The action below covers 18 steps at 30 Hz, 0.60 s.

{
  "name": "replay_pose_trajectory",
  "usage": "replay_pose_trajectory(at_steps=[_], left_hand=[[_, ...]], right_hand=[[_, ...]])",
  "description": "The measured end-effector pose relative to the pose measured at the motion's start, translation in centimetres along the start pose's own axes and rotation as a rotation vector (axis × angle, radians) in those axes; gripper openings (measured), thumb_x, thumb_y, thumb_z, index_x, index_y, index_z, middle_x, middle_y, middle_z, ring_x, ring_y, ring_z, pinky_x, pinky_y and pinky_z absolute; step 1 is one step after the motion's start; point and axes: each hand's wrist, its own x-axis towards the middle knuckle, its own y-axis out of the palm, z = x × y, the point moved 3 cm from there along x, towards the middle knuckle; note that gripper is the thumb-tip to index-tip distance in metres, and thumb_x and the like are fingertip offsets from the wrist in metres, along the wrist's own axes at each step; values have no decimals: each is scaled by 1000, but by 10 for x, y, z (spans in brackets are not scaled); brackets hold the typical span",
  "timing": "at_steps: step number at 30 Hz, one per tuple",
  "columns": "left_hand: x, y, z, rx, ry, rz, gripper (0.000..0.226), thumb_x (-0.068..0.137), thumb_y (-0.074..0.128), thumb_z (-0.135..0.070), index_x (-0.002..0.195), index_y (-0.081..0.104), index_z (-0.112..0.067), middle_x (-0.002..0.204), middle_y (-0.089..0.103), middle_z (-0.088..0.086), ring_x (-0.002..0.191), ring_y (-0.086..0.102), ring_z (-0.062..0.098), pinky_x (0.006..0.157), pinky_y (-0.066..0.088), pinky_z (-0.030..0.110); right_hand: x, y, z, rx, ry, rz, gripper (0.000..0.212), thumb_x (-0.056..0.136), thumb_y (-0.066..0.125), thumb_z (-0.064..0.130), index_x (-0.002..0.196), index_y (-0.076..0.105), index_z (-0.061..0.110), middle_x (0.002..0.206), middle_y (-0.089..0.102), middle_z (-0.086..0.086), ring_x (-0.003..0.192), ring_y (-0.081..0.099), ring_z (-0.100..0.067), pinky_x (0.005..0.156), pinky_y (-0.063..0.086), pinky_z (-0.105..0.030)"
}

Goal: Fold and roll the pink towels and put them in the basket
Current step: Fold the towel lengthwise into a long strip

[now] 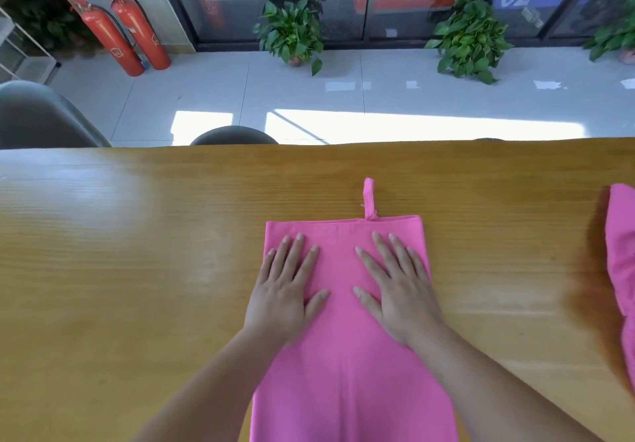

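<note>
A pink towel lies flat on the wooden table as a long folded strip running toward me, its hanging loop pointing away at the far edge. My left hand presses flat on the towel's far left part, fingers straight and spread. My right hand lies flat on the far right part in the same way. A second pink towel lies bunched at the table's right edge, partly out of frame. No basket is in view.
Beyond the table's far edge are a grey chair at the left and a dark stool top. Two red fire extinguishers and potted plants stand on the tiled floor by the glass wall.
</note>
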Motion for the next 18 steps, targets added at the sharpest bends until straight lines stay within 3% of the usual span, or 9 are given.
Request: replay_pose_trajectory(at_steps=[6, 9, 12, 15, 18], left_hand=[[12, -2, 4, 57, -15, 111, 88, 102, 10, -81, 168, -12, -27, 173, -29, 2, 159, -28, 23, 132, 2, 51], [-1, -7, -10, 19, -45, 95, 86, 106, 13, -76, 168, -13, -23, 173, -30, 5, 159, -30, 24, 133, 0, 51], [-41, -6, -42, -79, 11, 33, 82, 109, 21, -69, 169, -9, -21, 176, -22, 4, 161, -23, 24, 133, -1, 47], [-102, 15, -54, -119, 19, 11, 85, 109, 35, -66, 170, 4, -17, 178, -6, 6, 164, -6, 26, 130, 10, 48], [-147, 27, -37, -106, 16, 5, 89, 105, 49, -64, 170, 15, -13, 178, 5, 5, 165, 6, 26, 128, 18, 50]], right_hand=[[14, -2, -3, -10, 92, 52, 74, 104, 11, 76, 166, -11, 43, 175, -25, 5, 161, -24, -24, 132, 8, -53], [3, -5, 8, -5, 151, 53, 75, 106, 9, 73, 169, -7, 35, 175, -22, 1, 161, -22, -27, 132, 8, -54], [-33, -2, 38, 28, 146, 20, 75, 108, 15, 68, 170, 1, 29, 177, -15, -1, 162, -17, -29, 132, 10, -55], [-92, 18, 59, 46, 71, 36, 74, 109, 28, 65, 170, 7, 29, 178, -10, -2, 164, -11, -30, 131, 15, -56], [-129, 30, 49, 67, 117, 38, 72, 108, 37, 61, 170, 13, 34, 178, -4, 0, 164, -5, -28, 129, 20, -55]])
